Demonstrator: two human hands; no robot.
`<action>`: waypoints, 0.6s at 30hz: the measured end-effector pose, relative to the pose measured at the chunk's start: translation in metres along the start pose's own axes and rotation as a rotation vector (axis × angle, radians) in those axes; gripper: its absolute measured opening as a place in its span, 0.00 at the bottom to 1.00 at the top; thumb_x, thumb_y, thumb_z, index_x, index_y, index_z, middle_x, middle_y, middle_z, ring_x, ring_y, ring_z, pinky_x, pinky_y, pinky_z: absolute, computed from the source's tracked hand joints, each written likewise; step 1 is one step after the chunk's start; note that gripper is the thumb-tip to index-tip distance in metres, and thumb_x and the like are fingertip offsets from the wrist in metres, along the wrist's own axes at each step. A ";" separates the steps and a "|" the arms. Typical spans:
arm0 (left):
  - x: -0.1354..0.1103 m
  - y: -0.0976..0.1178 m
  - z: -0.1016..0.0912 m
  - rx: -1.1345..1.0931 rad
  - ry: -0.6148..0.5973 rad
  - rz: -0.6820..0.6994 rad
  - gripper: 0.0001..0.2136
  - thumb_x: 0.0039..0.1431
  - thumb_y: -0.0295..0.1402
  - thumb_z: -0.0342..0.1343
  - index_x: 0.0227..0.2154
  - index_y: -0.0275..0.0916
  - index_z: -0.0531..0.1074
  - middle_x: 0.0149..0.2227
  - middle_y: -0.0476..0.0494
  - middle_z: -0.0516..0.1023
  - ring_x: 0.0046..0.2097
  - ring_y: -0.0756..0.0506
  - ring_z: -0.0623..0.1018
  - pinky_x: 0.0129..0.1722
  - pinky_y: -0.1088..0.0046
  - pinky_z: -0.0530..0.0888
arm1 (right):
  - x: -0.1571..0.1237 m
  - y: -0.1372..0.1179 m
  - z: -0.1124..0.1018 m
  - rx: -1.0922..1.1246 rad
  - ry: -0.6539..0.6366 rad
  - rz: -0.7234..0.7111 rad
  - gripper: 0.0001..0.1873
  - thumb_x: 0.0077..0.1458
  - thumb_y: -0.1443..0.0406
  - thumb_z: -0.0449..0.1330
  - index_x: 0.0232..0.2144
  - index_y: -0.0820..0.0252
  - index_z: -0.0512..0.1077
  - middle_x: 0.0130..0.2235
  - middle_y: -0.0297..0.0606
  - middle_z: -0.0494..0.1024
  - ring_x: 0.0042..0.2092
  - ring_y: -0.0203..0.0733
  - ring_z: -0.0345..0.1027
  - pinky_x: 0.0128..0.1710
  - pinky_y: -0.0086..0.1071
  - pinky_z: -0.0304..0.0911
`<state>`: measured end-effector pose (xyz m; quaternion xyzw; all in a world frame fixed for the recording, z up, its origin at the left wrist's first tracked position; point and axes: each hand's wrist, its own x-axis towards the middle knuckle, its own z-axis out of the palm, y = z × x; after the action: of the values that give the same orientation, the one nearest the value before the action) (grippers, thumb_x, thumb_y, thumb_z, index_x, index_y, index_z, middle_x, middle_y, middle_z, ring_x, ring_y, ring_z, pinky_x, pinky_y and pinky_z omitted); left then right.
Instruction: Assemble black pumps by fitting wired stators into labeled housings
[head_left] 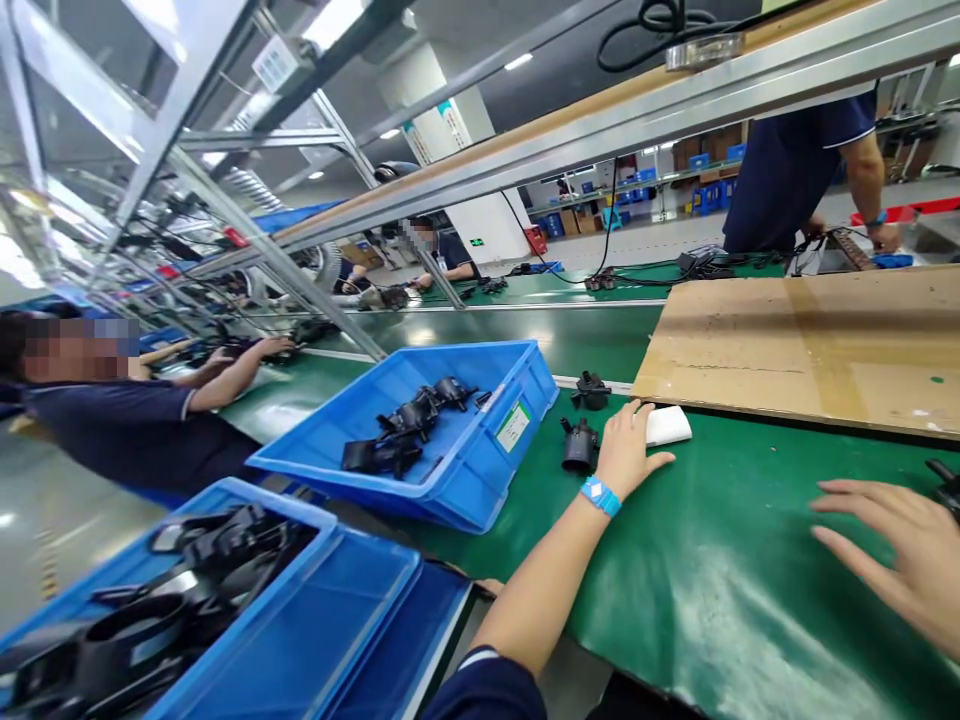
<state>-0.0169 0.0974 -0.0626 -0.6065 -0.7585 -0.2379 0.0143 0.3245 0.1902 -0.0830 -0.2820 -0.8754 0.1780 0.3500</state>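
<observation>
My left hand (626, 447) rests on the green work surface (712, 580), fingers reaching to a small white block (667, 425) that it touches. A blue band circles that wrist. Just left of it stands a small black plastic part (579, 446), with a second black part (591, 391) farther back. My right hand (896, 548) hovers flat over the green surface at the right edge, fingers spread and holding nothing. Another black part (946, 480) shows just beyond its fingertips.
A blue bin (457, 470) with several black parts sits left of my left hand; a second blue bin (300, 620) lies nearer. A cardboard sheet (810, 340) covers the bench behind. Seated workers are at left, and a standing person (795, 170) across the conveyor.
</observation>
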 end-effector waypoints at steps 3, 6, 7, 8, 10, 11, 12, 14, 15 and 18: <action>-0.003 -0.024 0.008 -0.076 -0.058 0.040 0.41 0.50 0.41 0.72 0.64 0.39 0.60 0.63 0.28 0.68 0.65 0.32 0.69 0.63 0.50 0.69 | 0.039 -0.027 0.050 0.009 -0.133 -0.131 0.15 0.66 0.49 0.56 0.48 0.45 0.75 0.51 0.39 0.78 0.53 0.57 0.71 0.52 0.58 0.66; -0.004 -0.043 0.017 -0.160 -0.095 0.096 0.31 0.55 0.38 0.69 0.60 0.41 0.67 0.60 0.35 0.74 0.64 0.36 0.72 0.64 0.55 0.70 | 0.084 -0.048 0.103 0.022 -0.158 -0.183 0.13 0.68 0.55 0.55 0.49 0.49 0.74 0.52 0.40 0.78 0.53 0.52 0.70 0.52 0.50 0.66; -0.004 -0.049 0.019 -0.188 -0.100 0.111 0.27 0.57 0.36 0.68 0.59 0.42 0.69 0.59 0.36 0.75 0.64 0.37 0.71 0.65 0.56 0.69 | 0.095 -0.051 0.118 0.016 -0.160 -0.194 0.13 0.68 0.55 0.56 0.50 0.49 0.74 0.52 0.40 0.78 0.54 0.52 0.69 0.52 0.49 0.66; -0.003 -0.054 0.022 -0.215 -0.102 0.122 0.24 0.58 0.35 0.67 0.57 0.43 0.71 0.59 0.38 0.75 0.64 0.38 0.71 0.65 0.56 0.69 | 0.105 -0.053 0.131 0.006 -0.160 -0.198 0.13 0.67 0.56 0.57 0.50 0.49 0.75 0.53 0.40 0.77 0.55 0.53 0.68 0.52 0.49 0.65; 0.000 -0.062 0.027 -0.266 -0.099 0.128 0.21 0.59 0.34 0.66 0.55 0.44 0.73 0.59 0.39 0.76 0.64 0.38 0.71 0.65 0.54 0.69 | 0.117 -0.054 0.150 -0.024 -0.155 -0.192 0.13 0.66 0.56 0.59 0.50 0.48 0.76 0.54 0.40 0.76 0.55 0.54 0.66 0.52 0.50 0.64; 0.001 -0.065 0.030 -0.289 -0.097 0.126 0.21 0.59 0.34 0.65 0.55 0.44 0.74 0.59 0.38 0.76 0.64 0.38 0.71 0.65 0.54 0.69 | 0.120 -0.053 0.157 -0.039 -0.150 -0.183 0.13 0.65 0.57 0.60 0.50 0.47 0.77 0.55 0.40 0.76 0.55 0.55 0.66 0.51 0.50 0.64; 0.001 -0.068 0.032 -0.309 -0.095 0.124 0.21 0.59 0.35 0.65 0.55 0.44 0.74 0.59 0.38 0.75 0.64 0.38 0.71 0.65 0.54 0.69 | 0.121 -0.051 0.163 -0.052 -0.145 -0.171 0.13 0.65 0.56 0.60 0.50 0.46 0.78 0.55 0.40 0.76 0.54 0.56 0.66 0.51 0.50 0.63; 0.001 -0.070 0.036 -0.340 -0.095 0.119 0.20 0.59 0.35 0.65 0.55 0.44 0.75 0.60 0.39 0.74 0.64 0.38 0.70 0.65 0.54 0.68 | 0.122 -0.049 0.170 -0.070 -0.130 -0.143 0.12 0.65 0.56 0.60 0.48 0.45 0.79 0.54 0.40 0.76 0.54 0.56 0.65 0.51 0.51 0.62; 0.000 -0.071 0.037 -0.350 -0.096 0.115 0.21 0.60 0.36 0.65 0.56 0.44 0.75 0.61 0.39 0.73 0.65 0.38 0.70 0.66 0.54 0.68 | 0.122 -0.048 0.172 -0.073 -0.122 -0.131 0.12 0.66 0.55 0.60 0.46 0.45 0.80 0.54 0.40 0.76 0.54 0.57 0.64 0.51 0.51 0.61; 0.000 -0.071 0.039 -0.363 -0.103 0.105 0.20 0.60 0.35 0.65 0.56 0.44 0.75 0.61 0.39 0.73 0.65 0.38 0.68 0.67 0.54 0.66 | 0.121 -0.049 0.174 -0.055 -0.108 -0.110 0.12 0.67 0.55 0.59 0.40 0.47 0.82 0.52 0.40 0.77 0.52 0.57 0.64 0.50 0.51 0.59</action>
<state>-0.0720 0.1012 -0.1214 -0.6493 -0.6702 -0.3384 -0.1214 0.1103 0.2072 -0.1163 -0.2331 -0.9117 0.1492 0.3036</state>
